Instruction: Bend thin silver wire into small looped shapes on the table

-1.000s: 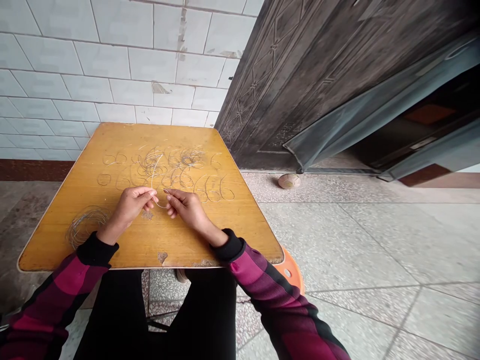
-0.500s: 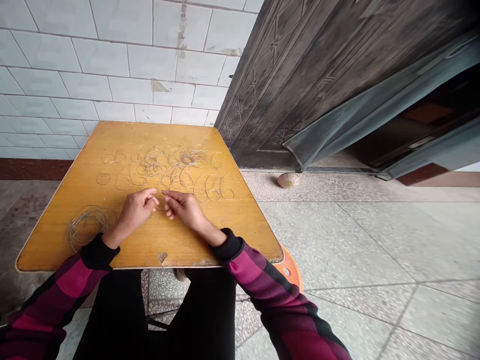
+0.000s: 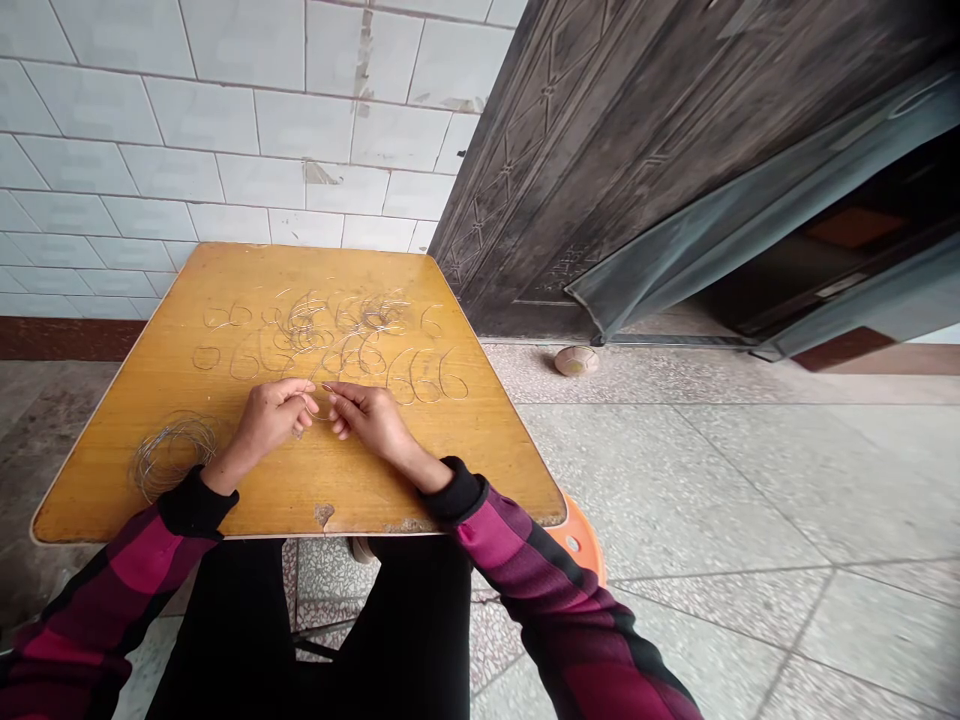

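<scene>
Just above the yellow wooden table (image 3: 360, 490), my left hand (image 3: 274, 412) and my right hand (image 3: 367, 415) are close together, fingertips pinched. A thin piece of wire (image 3: 321, 417) curves between them, with both hands closed on it; its ends are hidden by my fingers. Beyond my hands lie several wire pieces bent into curls, some in a row like the curled wire (image 3: 453, 378) at the right, others in a tangled heap (image 3: 304, 325). Beside my left wrist rests a loose coil of wire (image 3: 174, 455).
A white tiled wall (image 3: 225, 120) stands at the table's far edge. To the right are a dark carved door (image 3: 540, 200), a grey curtain (image 3: 675, 245) and a round stone-like object (image 3: 576, 360) on the floor. An orange stool (image 3: 589, 535) shows under the table's right corner.
My left hand has shifted very slightly, its fingertips now a touch nearer my right hand. My right hand has barely moved, and the wires on the table lie as before.
</scene>
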Motion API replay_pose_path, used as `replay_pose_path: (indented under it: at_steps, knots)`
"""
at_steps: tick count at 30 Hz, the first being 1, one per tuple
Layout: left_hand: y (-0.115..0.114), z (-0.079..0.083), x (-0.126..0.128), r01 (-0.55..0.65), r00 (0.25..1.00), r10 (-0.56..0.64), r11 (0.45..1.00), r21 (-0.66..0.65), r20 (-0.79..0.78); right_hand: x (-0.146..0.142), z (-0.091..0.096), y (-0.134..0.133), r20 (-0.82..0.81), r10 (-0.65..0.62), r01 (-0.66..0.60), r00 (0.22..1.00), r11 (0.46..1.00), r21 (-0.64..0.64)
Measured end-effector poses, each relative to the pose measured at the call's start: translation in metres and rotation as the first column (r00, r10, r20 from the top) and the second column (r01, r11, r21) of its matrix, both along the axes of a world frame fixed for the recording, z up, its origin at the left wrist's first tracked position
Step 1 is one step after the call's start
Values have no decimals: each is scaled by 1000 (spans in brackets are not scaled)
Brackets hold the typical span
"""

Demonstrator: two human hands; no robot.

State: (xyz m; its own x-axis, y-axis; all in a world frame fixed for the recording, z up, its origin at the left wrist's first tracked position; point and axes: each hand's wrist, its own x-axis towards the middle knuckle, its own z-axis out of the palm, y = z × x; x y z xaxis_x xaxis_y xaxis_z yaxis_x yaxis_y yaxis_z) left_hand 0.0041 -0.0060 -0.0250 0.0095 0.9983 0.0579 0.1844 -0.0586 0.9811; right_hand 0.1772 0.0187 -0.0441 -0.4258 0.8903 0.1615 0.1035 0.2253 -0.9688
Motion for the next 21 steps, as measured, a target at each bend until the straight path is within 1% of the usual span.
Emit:
replay_pose_path:
  at_steps: [5,8,10,14,19,21]
  knots:
    - [-2,11,2,66,974,-52,996,-57,221,2,5,-1,33,-8,8,999,1000,20]
    - [-3,14,2,84,956,-58,993,-79,289,2,7,-2,41,-13,11,999,1000,27]
    - [-3,13,2,69,955,-44,995,-76,293,2,6,-2,29,-6,5,1000,999,32]
    - [-2,11,1,47,968,-31,997,-58,250,1,5,-2,-17,7,-7,1000,1000,26]
    - [-1,11,-1,16,960,5,997,-73,279,2,4,0,-74,17,-20,997,999,-44]
    - [-1,12,-1,22,961,1,997,-79,277,2,2,2,-90,20,-27,996,997,-68]
